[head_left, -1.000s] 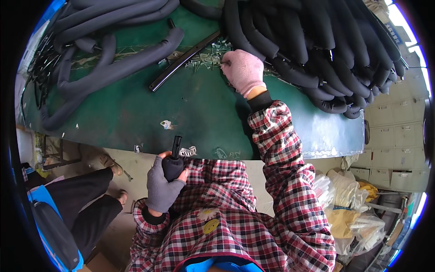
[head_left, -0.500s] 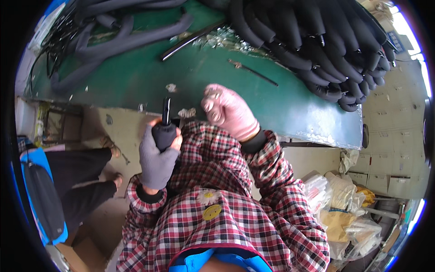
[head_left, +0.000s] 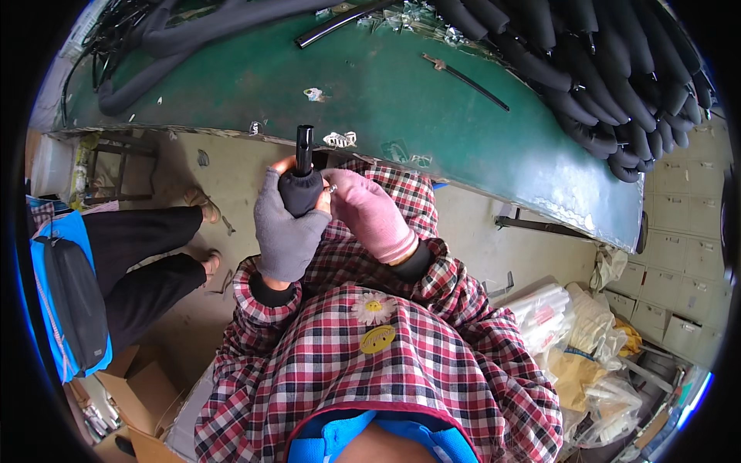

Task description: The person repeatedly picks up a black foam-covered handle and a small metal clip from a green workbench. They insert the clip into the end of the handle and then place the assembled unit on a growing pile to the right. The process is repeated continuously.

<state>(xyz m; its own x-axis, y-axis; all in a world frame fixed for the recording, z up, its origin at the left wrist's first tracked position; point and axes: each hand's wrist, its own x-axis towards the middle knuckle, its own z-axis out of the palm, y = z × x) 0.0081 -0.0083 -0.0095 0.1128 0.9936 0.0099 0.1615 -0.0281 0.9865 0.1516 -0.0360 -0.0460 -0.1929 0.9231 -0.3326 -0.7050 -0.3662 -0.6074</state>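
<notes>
Looking down from the head camera, we see two hands close together, near the front edge of a green table [head_left: 231, 89]. The left hand [head_left: 292, 235] wears a gray glove with bare fingertips. It is closed around a dark puffy sleeve [head_left: 300, 194], with the thumb on one side and a finger on the other. A shiny black tube [head_left: 305, 148] sticks up out of the sleeve. The tube and sleeve are in front of the person's body, and the tube's top end shows against the table edge.

The right hand [head_left: 373, 217] wears a pink glove. Its fingers are bent and sit right beside the sleeve. A small shiny bit [head_left: 333, 188] shows at its fingertips, but I cannot tell if they pinch it tight.

On the table lies a thin black rod [head_left: 477, 85], a bit to the right. A thicker black bar [head_left: 336, 25] lies farther back. A big heap of black padded tubes [head_left: 617, 100] sits on the right side, and bent gray padded tubes [head_left: 212, 31] lie on the left.

Someone else's legs in dark pants [head_left: 147, 239] are at the left. An open brown box [head_left: 150, 393] is near the bottom left, and clear plastic bags [head_left: 614, 405] are piled at the right.
</notes>
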